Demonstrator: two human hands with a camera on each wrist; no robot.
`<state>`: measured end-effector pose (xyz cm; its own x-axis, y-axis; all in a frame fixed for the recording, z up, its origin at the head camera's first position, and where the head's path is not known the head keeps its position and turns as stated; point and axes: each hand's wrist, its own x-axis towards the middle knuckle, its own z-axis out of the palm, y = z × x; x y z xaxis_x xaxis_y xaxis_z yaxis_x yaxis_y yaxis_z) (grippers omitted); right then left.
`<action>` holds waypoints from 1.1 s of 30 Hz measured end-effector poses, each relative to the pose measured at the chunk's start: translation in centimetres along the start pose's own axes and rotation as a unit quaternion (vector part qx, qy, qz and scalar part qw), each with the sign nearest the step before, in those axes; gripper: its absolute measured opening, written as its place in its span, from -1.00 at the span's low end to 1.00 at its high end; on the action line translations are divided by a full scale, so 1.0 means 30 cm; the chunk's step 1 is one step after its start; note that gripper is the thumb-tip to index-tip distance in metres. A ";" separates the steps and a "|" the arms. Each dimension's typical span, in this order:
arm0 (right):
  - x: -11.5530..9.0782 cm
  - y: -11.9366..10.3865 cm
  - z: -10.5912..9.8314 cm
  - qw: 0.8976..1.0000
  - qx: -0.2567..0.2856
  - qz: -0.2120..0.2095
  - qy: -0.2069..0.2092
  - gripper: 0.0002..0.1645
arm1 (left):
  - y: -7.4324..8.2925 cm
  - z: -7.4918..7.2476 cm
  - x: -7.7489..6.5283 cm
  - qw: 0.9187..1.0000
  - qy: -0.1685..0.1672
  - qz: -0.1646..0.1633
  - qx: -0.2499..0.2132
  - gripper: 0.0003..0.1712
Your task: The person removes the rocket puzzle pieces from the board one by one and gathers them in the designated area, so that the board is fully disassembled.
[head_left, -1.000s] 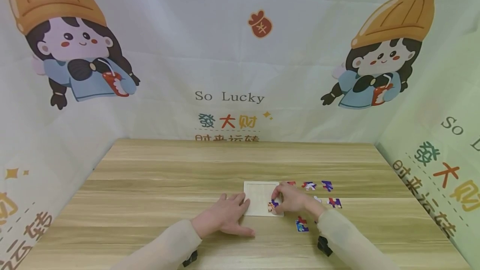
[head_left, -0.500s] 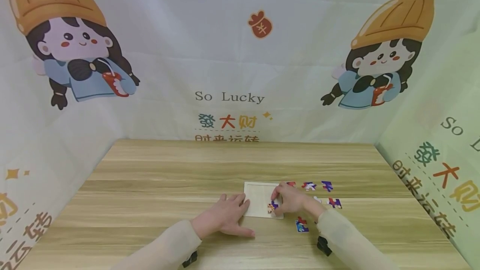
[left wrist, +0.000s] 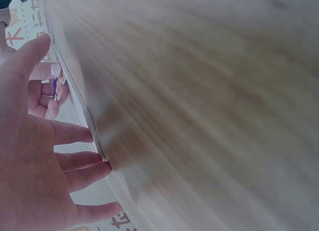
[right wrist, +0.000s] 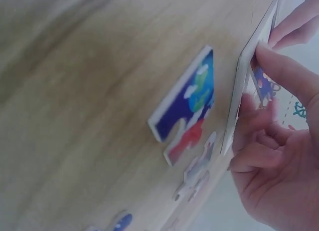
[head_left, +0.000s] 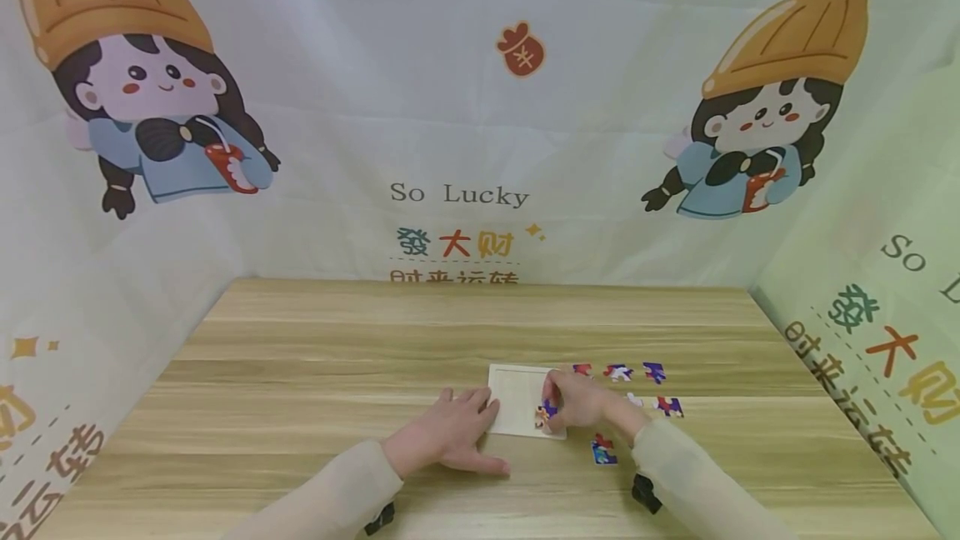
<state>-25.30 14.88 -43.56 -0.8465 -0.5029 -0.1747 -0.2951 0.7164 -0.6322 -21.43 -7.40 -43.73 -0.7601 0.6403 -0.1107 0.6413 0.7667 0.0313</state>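
Observation:
A pale puzzle tray (head_left: pixel 517 394) with a raised rim lies on the table. My left hand (head_left: pixel 450 430) is spread beside it, fingertips touching its left edge; in the left wrist view this hand (left wrist: pixel 35 171) has its fingers extended. At the tray's near right corner, my right hand (head_left: pixel 583 398) pinches a purple and orange jigsaw piece (head_left: pixel 545 415). The right wrist view shows the piece (right wrist: pixel 264 84) tilted over the tray between thumb and fingers of the right hand (right wrist: pixel 279 161). Fingers hide part of the piece and the tray's right edge.
Loose jigsaw pieces lie right of the tray: a blue and red one (head_left: pixel 603 449) nearest me, a red and purple one (head_left: pixel 667 406), a purple one (head_left: pixel 654 372), a white and purple one (head_left: pixel 619 372) and a red one (head_left: pixel 582 370). Printed cloth (head_left: pixel 480 123) stands behind the wooden table (head_left: pixel 337 340).
My right fingers have drawn slightly towards me with the piece, uncovering more of the red piece behind. The tray has shifted a touch towards me. My left hand looks unmoved.

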 end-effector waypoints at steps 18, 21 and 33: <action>-0.049 0.083 -0.048 0.986 0.159 -0.048 -0.010 -0.73 | -0.004 0.014 0.005 1.000 0.004 -0.001 0.005 0.06; -0.070 0.096 -0.065 0.984 0.173 -0.052 -0.011 -0.73 | -0.003 0.012 0.005 1.000 0.002 -0.001 0.005 0.06; -0.150 0.174 -0.132 0.983 0.176 -0.046 -0.008 -0.70 | -0.007 0.012 0.006 1.000 -0.002 0.000 -0.001 0.06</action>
<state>-24.79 22.79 -43.09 -0.8156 -0.5669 -0.1155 -0.1949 0.4572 -0.8677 -21.65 -7.47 -44.12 -0.7602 0.6397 -0.1139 0.6405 0.7672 0.0336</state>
